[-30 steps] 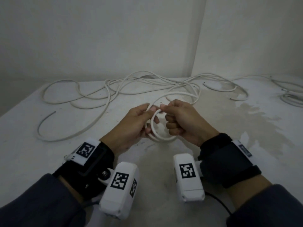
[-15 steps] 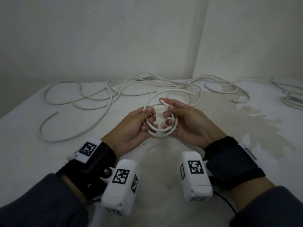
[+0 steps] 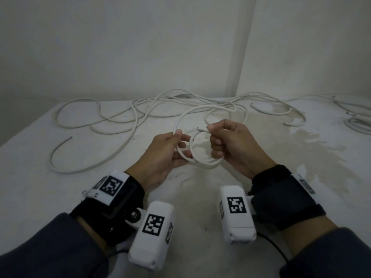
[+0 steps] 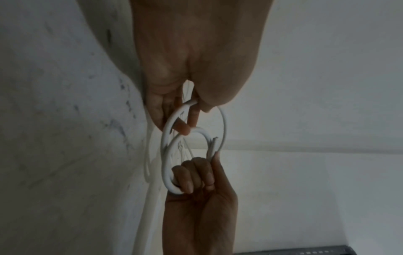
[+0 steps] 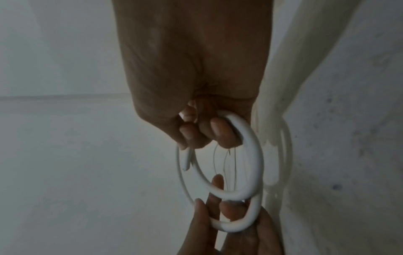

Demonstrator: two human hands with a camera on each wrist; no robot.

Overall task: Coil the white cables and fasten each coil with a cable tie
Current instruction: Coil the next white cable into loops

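- Under everything you've got the pale, stained white surface (image 3: 200, 197), running back to the plain white walls (image 3: 120, 47) that meet in a corner.
- Across the back of that surface sprawls a loose tangle of thin white cables (image 3: 140, 109), loops crossing one another; more white cable (image 3: 357, 125) lies well apart at the far right edge.
- Your left hand (image 3: 162, 155) is up off the surface, thumb and forefinger pinching the left side of the small white cable coil (image 3: 200, 160), the other fingers curled through it.
- Your right hand (image 3: 232, 145) faces it, just beside: thumb and forefinger pinch the cable right behind its cut end (image 3: 199, 129), which pokes out to the left, while the lower fingers hook the coil's right side.
- From the right wrist view the coil (image 5: 250, 163) shows two rounds stretched between both hands.
- One larger strand (image 3: 180, 121) arcs up from your left fingers back into the tangle.
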